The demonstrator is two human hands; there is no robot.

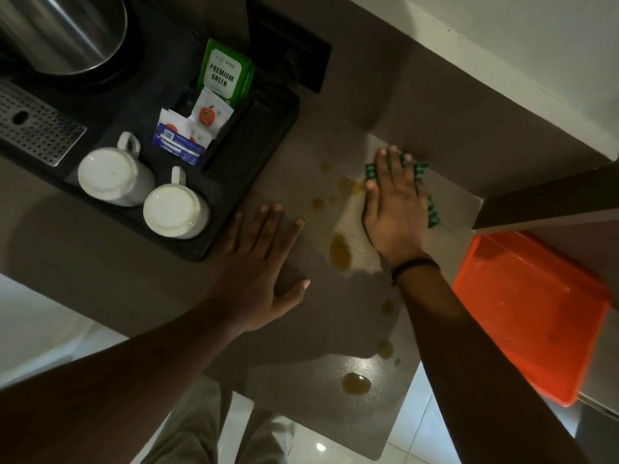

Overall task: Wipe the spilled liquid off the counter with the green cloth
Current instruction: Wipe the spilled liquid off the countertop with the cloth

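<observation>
The green cloth [422,175] lies on the brown counter [335,313] near its back right corner. My right hand [393,209] presses flat on top of the cloth, covering most of it. Amber spilled liquid [340,252] sits in drops and small puddles just left of that hand, and another puddle [356,384] lies near the counter's front edge. My left hand [259,266] rests flat on the counter with fingers spread, left of the spill, holding nothing.
A black tray [234,209] at the left holds two upturned white mugs [114,175] and tea sachets [222,72]. A steel kettle [63,31] and a drip grate [37,125] stand further left. An orange bin [532,316] sits below the counter's right edge.
</observation>
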